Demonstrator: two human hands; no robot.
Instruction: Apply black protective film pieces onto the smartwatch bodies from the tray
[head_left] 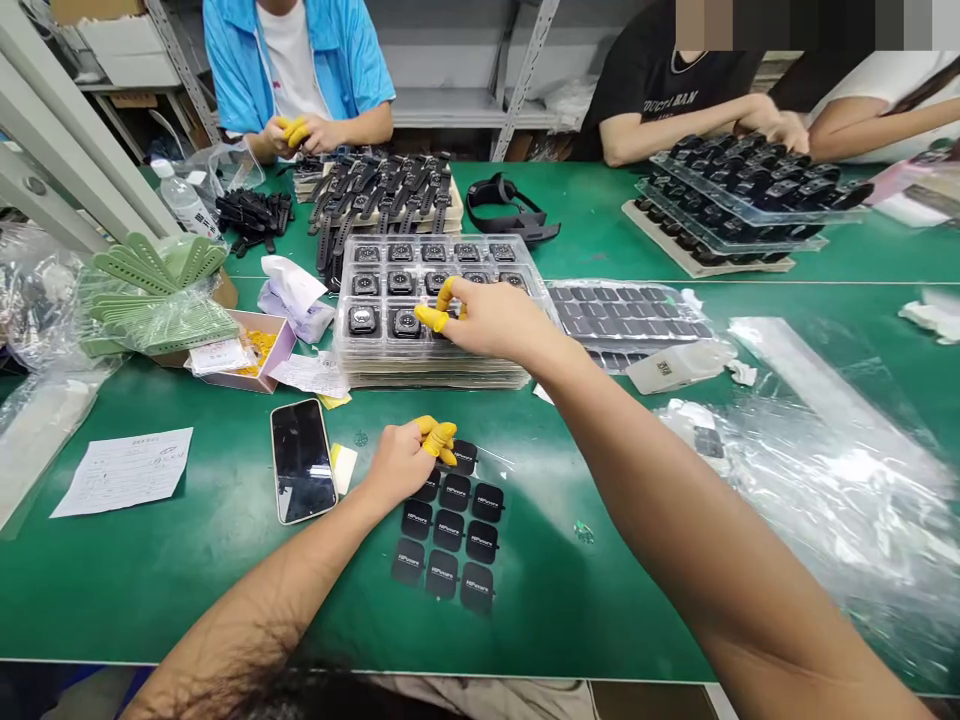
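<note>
My right hand [495, 315], with yellow finger cots, is over the front row of a clear plastic tray [379, 347] of black smartwatch bodies [406, 322]. Its thumb and forefinger bend together over a compartment, and what lies between them is hidden. Nearer to me, my left hand [405, 458], also in yellow cots, is at the top of a sheet of black rounded-square films [448, 530] printed with white lettering. Its fingers are bunched, covering part of the top row; whether they pinch a film does not show. The tray rests on a stack of similar trays.
A phone [303, 462] and a paper form [124, 472] lie left. Green straps [161, 290] and a pink box [259, 378] stand behind them. Plastic sheeting [810, 480] covers the right side. Across the table, one person [300, 70] handles something near strapped watches [386, 195]; others sit by stacked trays [739, 215].
</note>
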